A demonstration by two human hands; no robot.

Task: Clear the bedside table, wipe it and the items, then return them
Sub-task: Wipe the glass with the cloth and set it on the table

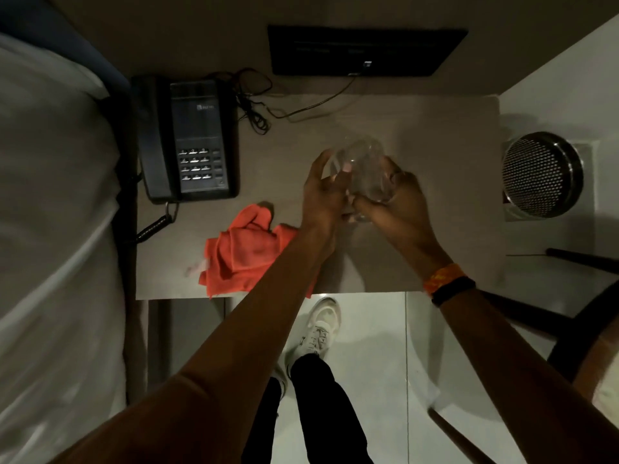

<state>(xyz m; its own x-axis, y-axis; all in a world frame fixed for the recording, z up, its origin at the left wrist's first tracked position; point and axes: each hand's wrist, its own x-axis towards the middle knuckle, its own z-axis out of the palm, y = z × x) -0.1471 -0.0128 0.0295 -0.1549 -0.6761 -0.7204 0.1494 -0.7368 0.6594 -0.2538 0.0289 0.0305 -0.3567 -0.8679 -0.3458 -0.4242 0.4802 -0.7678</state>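
Note:
Above the middle of the bedside table (435, 212) both hands hold a clear drinking glass (363, 162). My left hand (323, 190) curls round its left side, with fingertips on the rim. My right hand (400, 199) grips its right side and base. An orange cloth (246, 252) lies crumpled on the table's front left, partly under my left forearm. A black telephone (191, 139) stands at the table's back left, its coiled cord hanging off the left edge.
A bed with white sheets (50, 212) borders the table on the left. A perforated metal bin (542, 179) stands on the floor to the right. Black chair legs (582, 259) are at the right. A dark wall panel (365, 50) with a thin cable sits behind the table.

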